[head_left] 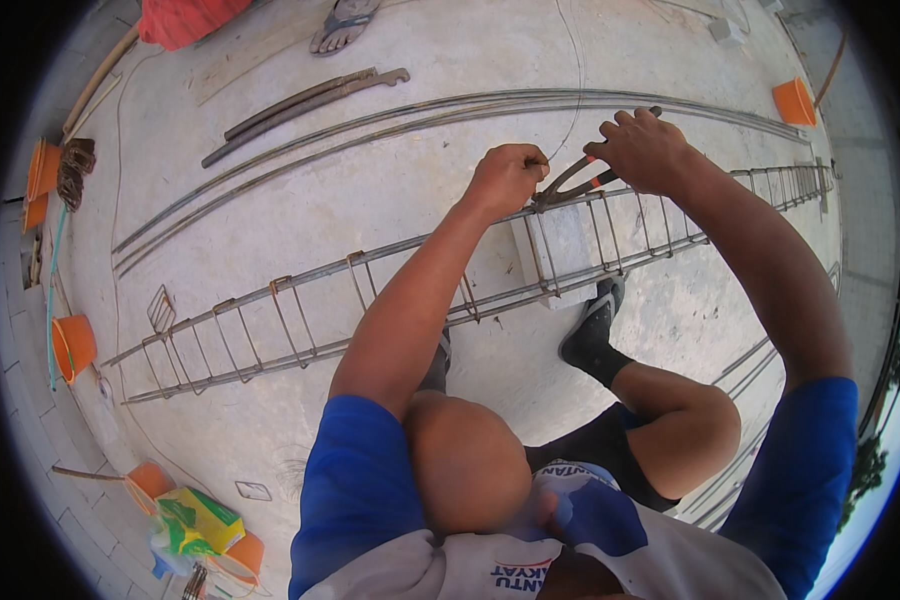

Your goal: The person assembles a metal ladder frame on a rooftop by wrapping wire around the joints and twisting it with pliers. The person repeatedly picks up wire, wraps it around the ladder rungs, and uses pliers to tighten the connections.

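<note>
My left hand [510, 182] is closed in a pinch on a thin tie wire [579, 92], which trails up to the far edge. Wrapped round the spread handles of a pair of pincers [570, 182] with dark and orange grips is my right hand [646, 150]. The pincer jaws touch the upper long bar of a rebar cage [354, 258], close beside my left fingers. Whether wire sits between the jaws is too small to tell. The cage runs crosswise in front of me, over a pale block [560, 245] near my feet.
Beyond the cage lie long loose rebars [370, 125] and two dark steel bars [305, 115], one with a hooked end. A sandalled foot [345, 28] shows at the far edge. Orange buckets [73, 348] line the left wall; another bucket [794, 102] stands far right. A loose stirrup [161, 310] leans by the cage's left end.
</note>
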Tool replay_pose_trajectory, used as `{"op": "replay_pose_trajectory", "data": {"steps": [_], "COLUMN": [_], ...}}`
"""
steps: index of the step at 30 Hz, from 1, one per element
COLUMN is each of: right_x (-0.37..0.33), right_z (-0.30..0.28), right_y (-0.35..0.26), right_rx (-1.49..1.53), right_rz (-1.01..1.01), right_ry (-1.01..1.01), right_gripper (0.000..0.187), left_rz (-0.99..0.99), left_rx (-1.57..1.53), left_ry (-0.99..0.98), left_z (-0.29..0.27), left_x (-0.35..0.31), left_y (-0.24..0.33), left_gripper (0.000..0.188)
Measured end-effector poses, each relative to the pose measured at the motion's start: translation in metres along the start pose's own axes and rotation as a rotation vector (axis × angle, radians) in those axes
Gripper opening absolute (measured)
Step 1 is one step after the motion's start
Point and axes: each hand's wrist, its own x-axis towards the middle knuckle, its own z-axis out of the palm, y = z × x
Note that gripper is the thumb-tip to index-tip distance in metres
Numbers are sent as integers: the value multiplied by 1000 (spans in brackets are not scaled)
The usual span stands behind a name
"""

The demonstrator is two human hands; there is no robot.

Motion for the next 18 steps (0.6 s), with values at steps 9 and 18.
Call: {"op": "replay_pose_trajectory", "data": {"steps": [9, 18], "right_x": [18, 35], "right_z": [-13, -60], "right_y": [-5, -9], "right_rx": [-227, -44], "right_rz": [-93, -46], "right_ry": [79, -380], "right_gripper": [15, 17], "left_rz": [-11, 68], "left_rx": [35, 19], "left_ry": [-38, -195], "left_z": [0, 3], "left_x": [1, 6], "left_y": [1, 11], "left_gripper": [20, 35]}}
